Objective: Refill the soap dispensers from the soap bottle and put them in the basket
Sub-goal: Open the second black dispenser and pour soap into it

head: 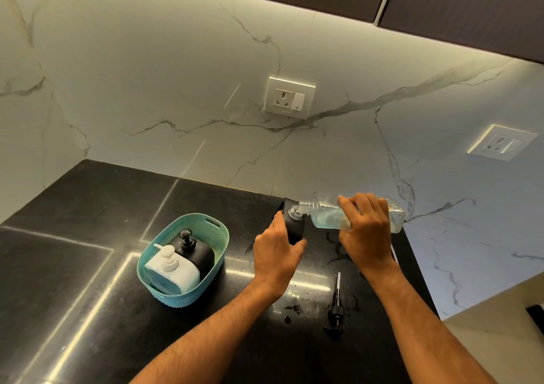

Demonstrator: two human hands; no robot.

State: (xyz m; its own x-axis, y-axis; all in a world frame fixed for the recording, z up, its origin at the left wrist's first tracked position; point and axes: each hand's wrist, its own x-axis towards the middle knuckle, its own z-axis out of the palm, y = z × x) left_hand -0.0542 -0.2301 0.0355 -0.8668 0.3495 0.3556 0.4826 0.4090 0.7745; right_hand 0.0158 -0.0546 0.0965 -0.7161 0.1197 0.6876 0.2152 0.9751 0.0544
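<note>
- Nearest the camera, two bare forearms were seen reaching over the dark desk (88, 266), with a detached black pump head (336, 310) lying on it between them, its tube pointing away.
- A black soap dispenser (293, 227), uncapped, was gripped by the left hand (275, 254), fingers and thumb curled round its body, and held tilted just above or on the desk; which could not be told.
- A clear soap bottle (326, 214) was clamped in the right hand (366, 230), laid nearly level, its threaded neck meeting the dispenser's open mouth.
- Only a shallow pool of pale liquid was visible in the bottle, lying along its lower side.
- A teal basket (223, 236) stood well to the left, with a white dispenser (173, 271) and a second black dispenser (195, 251) already set inside, pumps fitted.
- Pouring into the last dispenser was judged to be the step in hand.
- For a clean pour, the two mouths should be kept aligned and touching, and the bottle raised slowly at its base so the flow is not rushed.
- Dark spots on the desk near the pump suggested spills; a steady tilt would be advised.
- The pump would need refitting before the basket is reached.
</note>
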